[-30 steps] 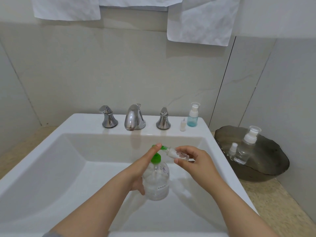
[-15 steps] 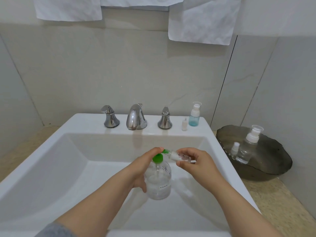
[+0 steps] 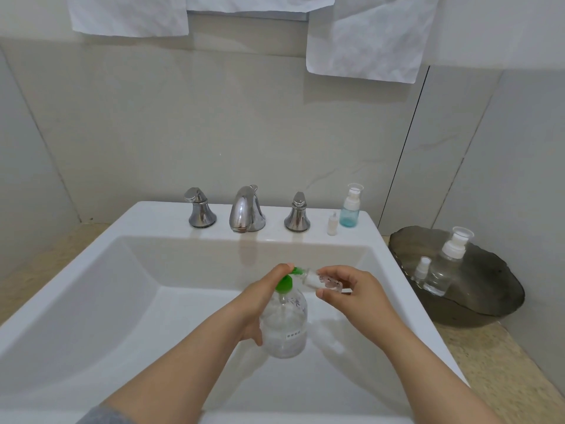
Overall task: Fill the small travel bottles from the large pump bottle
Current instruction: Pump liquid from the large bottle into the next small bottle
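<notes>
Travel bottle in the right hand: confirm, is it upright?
No, the right hand holds the travel bottle sideways, mouth at the green nozzle.

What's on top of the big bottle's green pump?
The left hand lies over the green pump, hiding most of its top. Its collar and spout show; the spout meets the small bottle the right hand pinches.
</notes>
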`<state>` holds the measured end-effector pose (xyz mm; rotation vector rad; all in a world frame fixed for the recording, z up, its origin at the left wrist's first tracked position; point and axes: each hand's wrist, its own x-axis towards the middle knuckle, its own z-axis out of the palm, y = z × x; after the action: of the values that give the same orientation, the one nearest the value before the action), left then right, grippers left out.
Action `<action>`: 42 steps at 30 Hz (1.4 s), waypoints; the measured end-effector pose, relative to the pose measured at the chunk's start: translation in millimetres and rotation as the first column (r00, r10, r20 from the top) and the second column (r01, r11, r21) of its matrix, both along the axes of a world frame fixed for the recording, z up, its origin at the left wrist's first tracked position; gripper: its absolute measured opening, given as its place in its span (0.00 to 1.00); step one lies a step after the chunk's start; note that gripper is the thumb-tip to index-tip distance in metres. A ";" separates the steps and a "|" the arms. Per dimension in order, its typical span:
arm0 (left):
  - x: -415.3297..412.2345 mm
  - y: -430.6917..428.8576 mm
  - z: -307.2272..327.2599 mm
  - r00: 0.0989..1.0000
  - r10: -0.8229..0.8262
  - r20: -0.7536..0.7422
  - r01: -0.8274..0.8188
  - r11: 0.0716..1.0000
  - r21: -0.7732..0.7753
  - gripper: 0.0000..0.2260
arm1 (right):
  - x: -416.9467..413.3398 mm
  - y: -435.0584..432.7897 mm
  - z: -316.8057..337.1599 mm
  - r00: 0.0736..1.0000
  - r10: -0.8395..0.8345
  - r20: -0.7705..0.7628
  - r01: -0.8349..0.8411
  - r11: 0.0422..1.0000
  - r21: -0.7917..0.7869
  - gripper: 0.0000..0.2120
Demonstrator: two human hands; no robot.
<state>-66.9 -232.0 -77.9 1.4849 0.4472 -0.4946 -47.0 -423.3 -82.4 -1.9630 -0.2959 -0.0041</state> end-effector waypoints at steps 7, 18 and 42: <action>-4.1 0.0 5.0 0.998 -0.059 0.022 0.059 0.998 -0.033 0.48 | -0.6 -0.8 0.8 1.000 -0.021 0.024 0.020 0.999 0.033 0.13; -5.0 -3.3 8.6 0.999 -0.025 0.032 0.027 0.999 -0.036 0.43 | 0.8 -0.7 -1.3 1.000 -0.011 0.021 0.011 1.000 0.018 0.13; 2.3 0.7 -1.6 1.000 0.009 0.025 -0.010 1.000 0.016 0.40 | 1.5 -0.5 -1.7 1.000 -0.012 -0.006 0.012 1.000 -0.008 0.12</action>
<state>-64.7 -231.3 -79.5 1.5026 0.4394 -0.4651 -45.5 -423.7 -84.1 -1.9723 -0.2808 -0.0052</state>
